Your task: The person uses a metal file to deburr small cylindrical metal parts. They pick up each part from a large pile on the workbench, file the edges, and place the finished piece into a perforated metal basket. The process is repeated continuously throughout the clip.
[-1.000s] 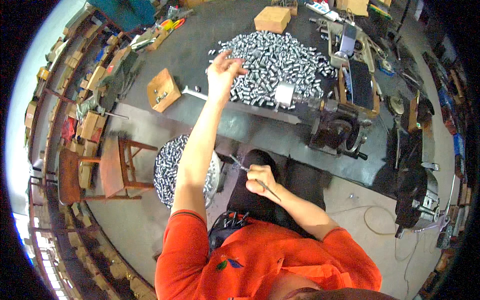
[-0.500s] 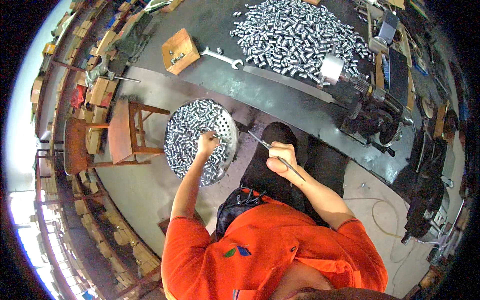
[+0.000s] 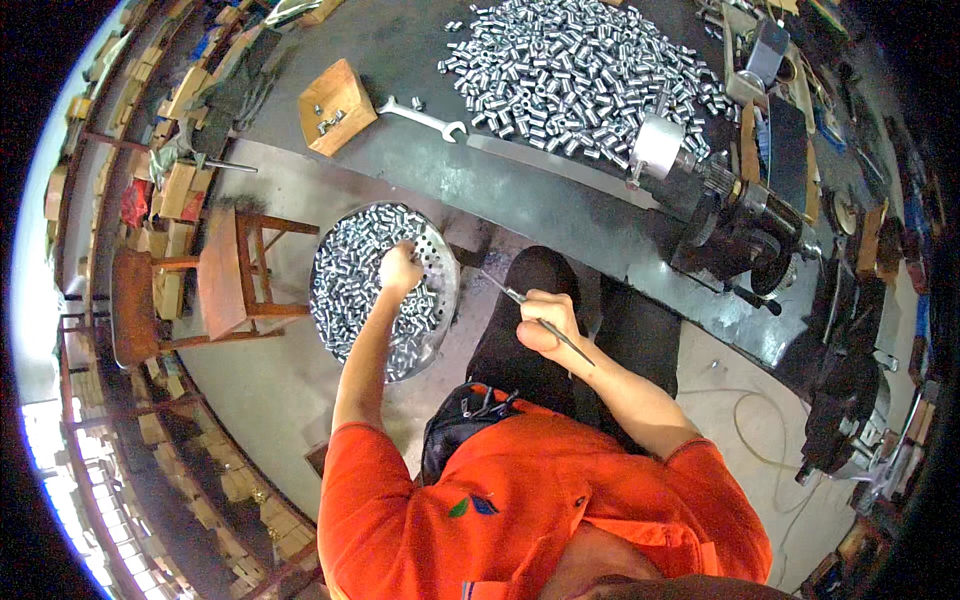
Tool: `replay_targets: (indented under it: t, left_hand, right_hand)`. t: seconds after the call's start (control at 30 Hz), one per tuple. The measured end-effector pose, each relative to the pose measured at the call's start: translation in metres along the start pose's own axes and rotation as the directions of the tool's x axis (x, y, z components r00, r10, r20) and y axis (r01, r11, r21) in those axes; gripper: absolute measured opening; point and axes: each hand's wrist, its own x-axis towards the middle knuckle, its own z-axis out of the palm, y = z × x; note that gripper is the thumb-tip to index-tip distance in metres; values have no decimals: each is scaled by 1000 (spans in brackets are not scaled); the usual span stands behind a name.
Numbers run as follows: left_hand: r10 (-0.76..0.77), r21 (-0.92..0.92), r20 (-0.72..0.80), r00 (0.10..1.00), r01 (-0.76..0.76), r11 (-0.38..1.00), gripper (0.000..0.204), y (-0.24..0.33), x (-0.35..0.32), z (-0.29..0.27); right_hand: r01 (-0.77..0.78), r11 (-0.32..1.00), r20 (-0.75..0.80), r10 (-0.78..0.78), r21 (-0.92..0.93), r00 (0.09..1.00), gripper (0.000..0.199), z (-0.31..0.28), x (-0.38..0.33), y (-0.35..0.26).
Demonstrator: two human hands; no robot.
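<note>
A round metal basin with a perforated bottom (image 3: 447, 300) stands low, left of my legs, heaped with short shiny metal sleeves (image 3: 350, 265). My left hand (image 3: 401, 268) reaches into it, at the edge of the heap beside the bare holes. Its fingertips point down and away, hidden behind the back of the hand, so what they hold cannot be seen. In front of my body, right of the basin, my right hand (image 3: 549, 318) is closed around a slim pointed metal tool (image 3: 510, 292). The tool slants, its thin tip toward the basin and its other end out past my wrist.
Across the dark workbench (image 3: 430, 175) lies a large pile of metal sleeves (image 3: 570, 75). Nearby are an open-end wrench (image 3: 425, 118) and a wooden box (image 3: 335, 108) with a few parts. A machine with a cylindrical chuck (image 3: 657, 148) occupies the right. A wooden stool (image 3: 228, 275) stands left.
My left hand has moved farther from me within the basin, its fingers dipping out of sight. My right hand keeps the tool at about the same slant. The whole view has shifted slightly.
</note>
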Motion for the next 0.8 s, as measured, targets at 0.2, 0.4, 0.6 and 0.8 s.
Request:
replay_targets:
  t: [0.2, 0.4, 0.6, 0.8]
  left_hand:
    - [81, -918, 320, 944, 287, 274, 28, 77, -74, -45]
    - [210, -868, 440, 873, 474, -150, 18, 121, -112, -19]
    - [185, -885, 453, 872, 466, -26, 25, 139, -120, -29]
    - [300, -848, 312, 901, 122, 516, 17, 143, -120, -43]
  right_hand:
    - [-1, 1000, 13, 0, 18, 1000, 26, 2, -1, 1]
    - [24, 1000, 28, -24, 12, 999, 23, -3, -2, 3]
    - [-14, 998, 69, 18, -57, 997, 22, -3, -1, 2]
    - [3, 994, 135, 13, -113, 991, 19, -3, -3, 6]
